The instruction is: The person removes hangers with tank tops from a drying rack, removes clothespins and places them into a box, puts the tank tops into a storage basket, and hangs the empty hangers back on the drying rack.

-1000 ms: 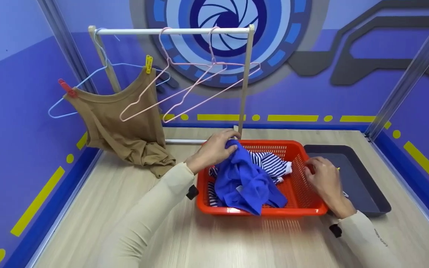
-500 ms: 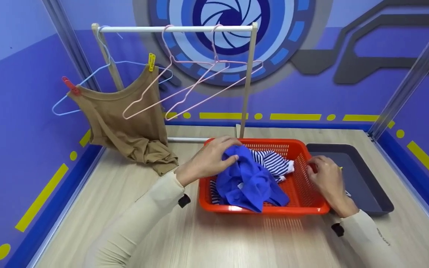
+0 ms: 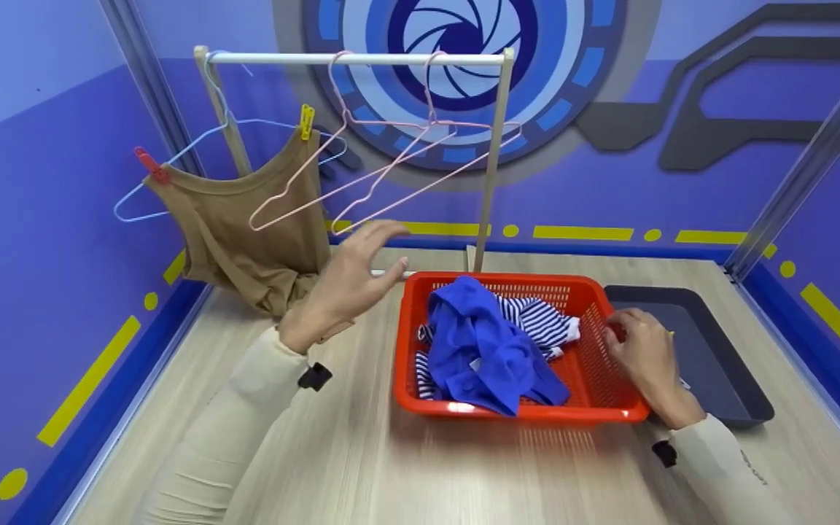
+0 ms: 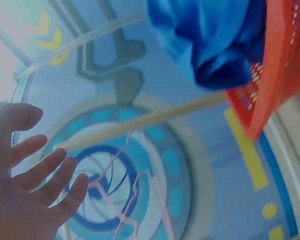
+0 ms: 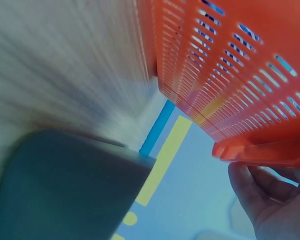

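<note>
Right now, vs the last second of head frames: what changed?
The left hand let go of the blue garment and moved left, off the red basket, toward the brown top. As before: the right hand at the basket's right rim, the blue garment over the striped one, the brown top clipped up.

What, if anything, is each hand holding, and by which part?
Right hand: the basket, by its right rim. Left hand: nothing.
</note>
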Demonstrator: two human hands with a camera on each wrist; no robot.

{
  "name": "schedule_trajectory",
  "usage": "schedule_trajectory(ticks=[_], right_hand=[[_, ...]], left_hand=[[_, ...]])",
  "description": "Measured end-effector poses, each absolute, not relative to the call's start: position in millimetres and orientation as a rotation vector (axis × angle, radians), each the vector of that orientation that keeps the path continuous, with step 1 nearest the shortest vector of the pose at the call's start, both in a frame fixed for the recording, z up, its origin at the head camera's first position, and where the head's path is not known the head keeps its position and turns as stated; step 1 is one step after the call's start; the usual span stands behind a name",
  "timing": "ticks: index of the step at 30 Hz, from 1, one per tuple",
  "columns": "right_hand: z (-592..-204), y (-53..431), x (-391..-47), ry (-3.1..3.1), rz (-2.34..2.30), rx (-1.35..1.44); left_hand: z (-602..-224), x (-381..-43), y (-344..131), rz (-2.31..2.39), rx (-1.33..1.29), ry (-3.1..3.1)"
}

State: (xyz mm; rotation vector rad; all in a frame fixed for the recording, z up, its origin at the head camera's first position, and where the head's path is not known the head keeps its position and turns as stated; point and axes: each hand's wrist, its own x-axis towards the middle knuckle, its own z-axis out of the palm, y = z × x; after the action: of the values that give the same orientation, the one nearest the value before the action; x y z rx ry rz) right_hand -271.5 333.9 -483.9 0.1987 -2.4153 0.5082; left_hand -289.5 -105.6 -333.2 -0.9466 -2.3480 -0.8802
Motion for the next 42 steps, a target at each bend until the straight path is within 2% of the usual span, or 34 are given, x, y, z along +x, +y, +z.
schedule_trajectory(ticks=[13,25,35,42], right_hand=[[-483.8,334.7,-272.1,-2.4,0.507,0.205],[-482.7,335.7,-272.8,-2.411,0.492,0.188],[-483.2,334.3,-271.7,-2.439,0.515,0.179],[-482.3,332.6,-271.2,-2.448,0.518,0.176]], left_hand=[[-313.9,-303.7,-174.8,-0.79,-0.695,-2.272],[-318.3,-322.7,-258.8,-0.797,-0.38,-2.25],[-321.9,-335.4,-305.0,-0.816,-0.123,-2.103],[-325.8,-338.4,-330.0,-0.801,0.028,-2.267]])
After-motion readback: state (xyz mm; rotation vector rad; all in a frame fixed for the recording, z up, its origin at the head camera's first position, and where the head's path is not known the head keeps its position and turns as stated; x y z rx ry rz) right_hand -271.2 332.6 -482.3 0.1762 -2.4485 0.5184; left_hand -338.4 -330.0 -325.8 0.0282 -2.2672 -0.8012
